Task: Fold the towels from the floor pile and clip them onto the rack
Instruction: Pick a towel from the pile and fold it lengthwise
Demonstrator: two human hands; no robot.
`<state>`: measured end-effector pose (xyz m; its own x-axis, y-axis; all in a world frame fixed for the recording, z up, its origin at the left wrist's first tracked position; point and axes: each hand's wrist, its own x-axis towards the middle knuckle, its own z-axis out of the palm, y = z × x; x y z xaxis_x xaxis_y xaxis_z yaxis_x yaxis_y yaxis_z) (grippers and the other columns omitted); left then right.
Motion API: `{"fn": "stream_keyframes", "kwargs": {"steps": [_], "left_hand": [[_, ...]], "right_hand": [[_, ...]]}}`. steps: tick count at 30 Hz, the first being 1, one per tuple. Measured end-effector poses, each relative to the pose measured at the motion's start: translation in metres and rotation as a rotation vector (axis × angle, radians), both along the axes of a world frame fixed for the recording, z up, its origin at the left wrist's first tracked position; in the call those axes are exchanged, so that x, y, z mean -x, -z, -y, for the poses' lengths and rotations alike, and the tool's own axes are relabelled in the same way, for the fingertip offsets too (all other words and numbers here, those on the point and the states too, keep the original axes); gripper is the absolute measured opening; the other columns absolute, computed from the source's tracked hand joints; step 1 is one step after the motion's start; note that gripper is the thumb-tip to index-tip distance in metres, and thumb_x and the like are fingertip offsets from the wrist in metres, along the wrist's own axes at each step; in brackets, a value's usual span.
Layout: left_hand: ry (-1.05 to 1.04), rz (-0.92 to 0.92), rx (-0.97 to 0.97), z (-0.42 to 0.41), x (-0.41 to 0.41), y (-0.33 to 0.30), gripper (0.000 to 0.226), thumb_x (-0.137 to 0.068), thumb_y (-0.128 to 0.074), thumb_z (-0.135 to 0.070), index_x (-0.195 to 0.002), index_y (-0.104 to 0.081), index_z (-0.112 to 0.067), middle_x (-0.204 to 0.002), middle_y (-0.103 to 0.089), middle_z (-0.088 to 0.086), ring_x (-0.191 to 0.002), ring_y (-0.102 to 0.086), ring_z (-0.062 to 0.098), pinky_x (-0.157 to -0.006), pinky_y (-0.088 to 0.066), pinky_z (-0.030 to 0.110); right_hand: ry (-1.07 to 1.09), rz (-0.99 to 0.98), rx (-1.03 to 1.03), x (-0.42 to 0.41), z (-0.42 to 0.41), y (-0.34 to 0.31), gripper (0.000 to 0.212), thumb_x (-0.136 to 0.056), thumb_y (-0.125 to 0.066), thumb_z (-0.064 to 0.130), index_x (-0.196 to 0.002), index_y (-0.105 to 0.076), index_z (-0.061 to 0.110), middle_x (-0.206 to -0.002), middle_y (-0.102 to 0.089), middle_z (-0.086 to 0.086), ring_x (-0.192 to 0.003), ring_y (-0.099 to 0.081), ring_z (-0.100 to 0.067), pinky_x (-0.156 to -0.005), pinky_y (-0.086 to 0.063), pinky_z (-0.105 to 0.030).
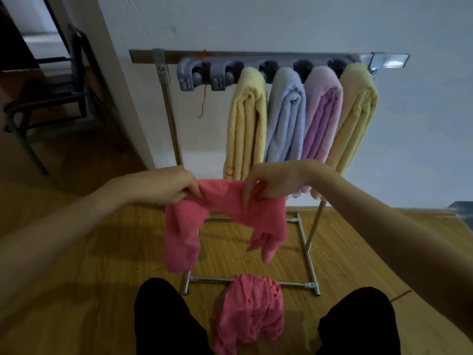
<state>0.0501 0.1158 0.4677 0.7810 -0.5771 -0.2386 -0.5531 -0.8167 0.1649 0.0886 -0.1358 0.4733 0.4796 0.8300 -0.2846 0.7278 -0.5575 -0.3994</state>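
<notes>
Four hung, two clips free, I'm mid-fold on a pink one.

My left hand (176, 185) and right hand (268, 184) pinch the pink towel (220, 216) by its top edge before the rack (268, 63); another pink towel waits in the floor pile (252, 311) between my knees. The rack's base bars (248, 280) cross under the pile; a chair (51, 98) stands left.

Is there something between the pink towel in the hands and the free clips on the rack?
Nothing visible blocks it. The pink towel, held by the left hand and right hand, hangs below the two free clips, left of the yellow towel.
</notes>
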Motion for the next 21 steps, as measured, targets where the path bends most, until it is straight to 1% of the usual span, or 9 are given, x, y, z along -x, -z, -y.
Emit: {"fn": "stream_keyframes", "kwargs": {"steps": [2, 5, 8, 11, 13, 14, 17, 19, 21], "left_hand": [[-0.084, 0.185, 0.063, -0.006, -0.003, -0.001, 0.026, -0.095, -0.052, -0.016, -0.113, -0.068, -0.024, -0.1, -0.067, -0.008, -0.086, -0.059, 0.003, -0.081, -0.051, 0.024], [-0.205, 0.439, 0.191, -0.014, -0.01, -0.009, 0.02, -0.095, -0.05, -0.017, -0.107, -0.067, -0.015, -0.099, -0.062, -0.001, -0.089, -0.059, 0.012, -0.078, -0.044, 0.023], [-0.305, 0.715, 0.291, -0.011, -0.017, -0.019, 0.014, -0.092, -0.055, -0.009, -0.103, -0.064, -0.01, -0.099, -0.06, 0.005, -0.088, -0.057, 0.017, -0.076, -0.04, 0.024], [-0.427, 0.949, 0.344, -0.005, -0.025, -0.028, 0.024, -0.087, -0.06, -0.005, -0.111, -0.062, -0.004, -0.101, -0.063, 0.013, -0.09, -0.06, 0.027, -0.083, -0.045, 0.033], [-0.489, 1.023, 0.349, -0.002, -0.032, -0.037, 0.034, -0.084, -0.063, -0.006, -0.118, -0.059, -0.005, -0.104, -0.063, 0.016, -0.094, -0.059, 0.032, -0.089, -0.045, 0.04], [-0.51, 1.047, 0.352, 0.0, -0.037, -0.043, 0.036, -0.083, -0.064, -0.005, -0.119, -0.058, -0.005, -0.105, -0.062, 0.017, -0.097, -0.058, 0.033, -0.09, -0.044, 0.041], [-0.522, 1.076, 0.371, 0.008, -0.052, -0.06, 0.038, -0.08, -0.062, 0.0, -0.117, -0.059, -0.004, -0.107, -0.058, 0.017, -0.098, -0.057, 0.033, -0.089, -0.044, 0.041], [-0.507, 1.06, 0.366, 0.014, -0.065, -0.068, 0.039, -0.078, -0.063, 0.002, -0.116, -0.058, -0.004, -0.108, -0.057, 0.017, -0.097, -0.056, 0.032, -0.088, -0.044, 0.04], [-0.488, 1.043, 0.364, 0.017, -0.079, -0.073, 0.039, -0.077, -0.064, 0.003, -0.114, -0.058, -0.004, -0.107, -0.057, 0.016, -0.095, -0.057, 0.032, -0.088, -0.048, 0.04]], "right_hand": [[0.116, 0.15, -0.054, -0.005, -0.012, -0.006, 0.053, -0.079, -0.045, -0.011, -0.104, -0.074, 0.025, -0.098, -0.066, 0.015, -0.084, -0.06, -0.004, -0.082, -0.051, -0.025], [0.201, 0.295, -0.196, -0.011, -0.026, -0.019, 0.055, -0.076, -0.043, -0.013, -0.109, -0.072, 0.02, -0.11, -0.067, 0.005, -0.094, -0.059, -0.009, -0.088, -0.049, -0.026], [0.277, 0.547, -0.264, -0.014, -0.038, -0.033, 0.055, -0.077, -0.045, -0.008, -0.117, -0.069, 0.021, -0.108, -0.065, 0.001, -0.09, -0.058, -0.014, -0.074, -0.049, -0.03], [0.376, 0.785, -0.348, -0.018, -0.049, -0.042, 0.046, -0.084, -0.047, 0.003, -0.121, -0.066, 0.022, -0.102, -0.057, -0.005, -0.085, -0.059, -0.026, -0.061, -0.039, -0.032], [0.483, 0.852, -0.403, -0.021, -0.056, -0.048, 0.038, -0.09, -0.046, 0.009, -0.122, -0.064, 0.019, -0.107, -0.056, -0.009, -0.088, -0.059, -0.032, -0.06, -0.038, -0.034], [0.554, 0.865, -0.44, -0.023, -0.059, -0.05, 0.035, -0.092, -0.045, 0.012, -0.121, -0.063, 0.018, -0.109, -0.056, -0.01, -0.092, -0.058, -0.032, -0.061, -0.041, -0.035], [0.715, 0.897, -0.54, -0.032, -0.071, -0.055, 0.034, -0.091, -0.043, 0.013, -0.119, -0.063, 0.016, -0.105, -0.053, -0.009, -0.103, -0.055, -0.031, -0.072, -0.047, -0.04], [0.78, 0.879, -0.586, -0.039, -0.079, -0.057, 0.033, -0.09, -0.045, 0.013, -0.119, -0.061, 0.014, -0.11, -0.053, -0.011, -0.1, -0.056, -0.032, -0.073, -0.047, -0.039], [0.832, 0.827, -0.602, -0.045, -0.087, -0.059, 0.03, -0.089, -0.048, 0.014, -0.118, -0.058, 0.011, -0.116, -0.052, -0.011, -0.097, -0.057, -0.033, -0.068, -0.042, -0.036]]}}
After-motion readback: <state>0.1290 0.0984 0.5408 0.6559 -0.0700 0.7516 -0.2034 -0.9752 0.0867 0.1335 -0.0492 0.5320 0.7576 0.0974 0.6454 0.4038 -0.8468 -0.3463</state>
